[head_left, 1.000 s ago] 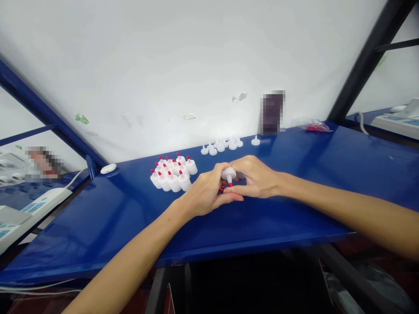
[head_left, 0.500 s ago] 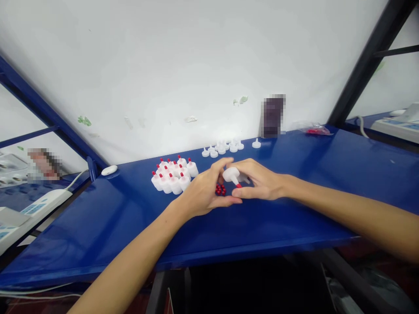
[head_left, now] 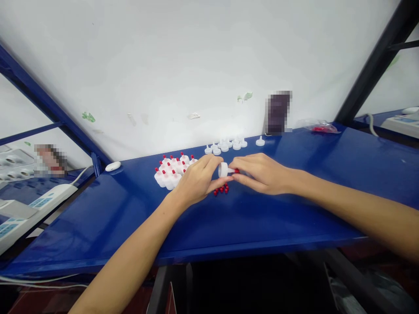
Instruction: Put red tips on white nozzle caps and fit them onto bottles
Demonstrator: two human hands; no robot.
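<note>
Between my hands is a white nozzle cap (head_left: 223,169), lying sideways with its spout to the right. My left hand (head_left: 198,178) pinches its round base between thumb and fingers. At the spout's end, the thumb and fingers of my right hand (head_left: 263,173) are closed on a small red tip cap (head_left: 237,171), partly hidden by the fingers. Several loose red tip caps (head_left: 221,190) lie on the table just below my left thumb. Left of my left hand stand several white pieces with red tips (head_left: 167,179), partly covered by that hand.
Several white nozzle caps (head_left: 224,147) without red tips stand near the wall, one (head_left: 260,141) apart on the right. A clear bag with red pieces (head_left: 322,128) lies at the back right. A white oval object (head_left: 113,166) sits at the blue table's (head_left: 248,222) left edge.
The nozzle cap has turned from facing down toward me to lying sideways. My left hand, loosely curved around it before, now grips its base. The right fingers have closed at the red tip.
</note>
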